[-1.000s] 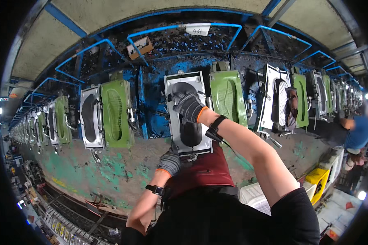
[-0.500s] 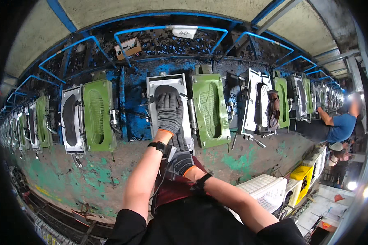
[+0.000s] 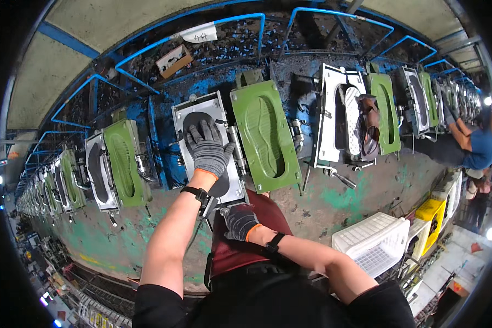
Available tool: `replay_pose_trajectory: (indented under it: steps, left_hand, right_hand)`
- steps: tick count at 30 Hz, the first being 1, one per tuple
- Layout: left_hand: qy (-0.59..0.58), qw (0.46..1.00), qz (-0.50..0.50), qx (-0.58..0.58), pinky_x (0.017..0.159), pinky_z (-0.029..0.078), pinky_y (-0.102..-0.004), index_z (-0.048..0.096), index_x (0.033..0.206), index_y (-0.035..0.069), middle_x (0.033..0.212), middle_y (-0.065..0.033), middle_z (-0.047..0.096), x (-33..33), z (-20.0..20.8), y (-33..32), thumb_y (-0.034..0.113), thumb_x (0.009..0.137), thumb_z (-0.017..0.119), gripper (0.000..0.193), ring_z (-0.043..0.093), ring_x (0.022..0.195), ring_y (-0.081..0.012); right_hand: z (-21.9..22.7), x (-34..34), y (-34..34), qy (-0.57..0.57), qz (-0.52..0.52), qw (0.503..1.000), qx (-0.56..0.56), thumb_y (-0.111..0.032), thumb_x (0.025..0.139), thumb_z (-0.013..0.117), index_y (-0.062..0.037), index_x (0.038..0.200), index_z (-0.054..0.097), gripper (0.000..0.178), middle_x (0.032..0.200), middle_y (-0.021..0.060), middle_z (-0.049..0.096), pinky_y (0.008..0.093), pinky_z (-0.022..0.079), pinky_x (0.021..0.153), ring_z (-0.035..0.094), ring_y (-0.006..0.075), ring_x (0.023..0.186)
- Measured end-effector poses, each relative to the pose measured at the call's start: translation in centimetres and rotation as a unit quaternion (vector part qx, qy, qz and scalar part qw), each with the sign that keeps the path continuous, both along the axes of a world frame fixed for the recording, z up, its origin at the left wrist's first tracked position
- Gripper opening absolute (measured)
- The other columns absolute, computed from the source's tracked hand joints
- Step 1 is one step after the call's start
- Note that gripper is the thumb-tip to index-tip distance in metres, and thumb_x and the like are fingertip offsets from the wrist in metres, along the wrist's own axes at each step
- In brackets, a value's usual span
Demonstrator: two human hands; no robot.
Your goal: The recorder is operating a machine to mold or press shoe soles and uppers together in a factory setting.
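My left hand (image 3: 209, 148), in a grey striped glove, lies flat with fingers spread on a dark sole-shaped piece (image 3: 220, 188). That piece sits in the silver half (image 3: 235, 187) of an open shoe-sole mould. Hinged to its right is the green half (image 3: 246, 128), which has a foot-shaped hollow. My right hand (image 3: 240, 223), gloved alike, is closed at the near end of the silver half, beside a metal fitting (image 3: 224, 212). Its fingertips are hidden, so what it grips does not show clearly.
More open moulds stand in a row on both sides; a brown shoe (image 3: 370, 126) rests on one to the right. Blue rails (image 3: 240, 19) run behind, near a small cardboard box (image 3: 174, 60). White (image 3: 373, 232) and yellow (image 3: 429, 213) crates and a co-worker (image 3: 478, 146) are at right.
My left hand has shifted up the dark piece and its fingers have spread. My right hand has drawn back from the piece to the mould's near end. The view has turned.
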State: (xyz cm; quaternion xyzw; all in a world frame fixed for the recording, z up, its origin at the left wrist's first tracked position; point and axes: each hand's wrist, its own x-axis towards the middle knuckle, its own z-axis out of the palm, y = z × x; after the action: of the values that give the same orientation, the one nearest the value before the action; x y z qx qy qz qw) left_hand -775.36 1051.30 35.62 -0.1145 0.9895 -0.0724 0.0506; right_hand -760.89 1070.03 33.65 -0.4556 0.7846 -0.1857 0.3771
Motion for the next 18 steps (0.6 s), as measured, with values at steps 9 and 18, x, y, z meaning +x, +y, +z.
replay_pose_trajectory:
  steps: [9, 18]
  left_hand:
    - [0.055, 0.995, 0.008, 0.077, 0.116, 0.019, -0.0724, 0.051, 0.148, 0.001, 0.161, -0.0213, 0.036, 0.1, 0.5, -1.6, 0.067, 0.088, 0.058, 0.089, 0.027, 0.146, -0.0542]
    - [0.217, 0.324, 0.49, 0.779, 0.105, 0.047, -0.0436, 0.058, 0.144, 0.007, 0.138, -0.0117, 0.064, 7.8, -18.1, -18.9, 0.061, 0.103, 0.043, 0.069, 0.061, 0.118, -0.0314]
  right_hand:
    - [-3.3, -2.5, -0.9, -0.049, 0.146, 0.982, 0.107, -0.044, 0.09, 0.064, -0.0192, 0.158, 0.039, 0.077, 0.147, 0.0109, 0.057, 0.0521, 0.046, 0.107, 0.061, 0.0264, 0.129]
    - [2.8, -1.2, -0.6, 0.058, -0.029, 0.998, -0.005, -0.037, 0.102, 0.054, -0.0201, 0.141, 0.06, 0.043, 0.131, 0.0129, 0.068, 0.0455, 0.056, 0.09, 0.07, 0.0329, 0.109]
